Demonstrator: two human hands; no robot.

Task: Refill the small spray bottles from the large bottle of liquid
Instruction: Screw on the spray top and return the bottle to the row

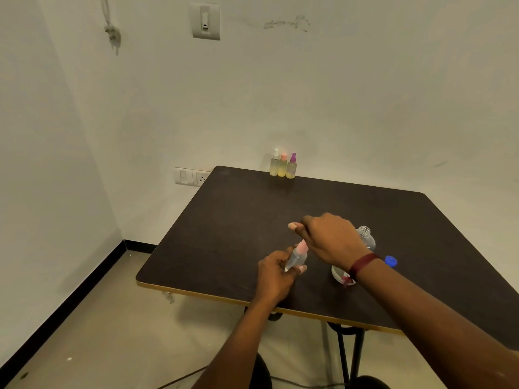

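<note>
My left hand [276, 272] grips a small clear spray bottle [297, 255] with a pink top, tilted over the dark table [224, 228]. My right hand [328, 238] hovers just above and right of that pink top, fingers loosely curled; whether it holds anything I cannot tell. Behind my right wrist stands the large clear bottle [366, 238], uncapped, its lower part hidden by my arm. Its blue cap [391, 261] lies on the table to the right. Three small spray bottles [283, 165], filled with yellowish liquid and topped white, orange and purple, stand at the table's far edge.
The table sits in a corner, white walls behind and to the left. Wall sockets [192, 176] sit beside the far left corner of the table. Bare floor [112, 318] lies to the left and below the near edge.
</note>
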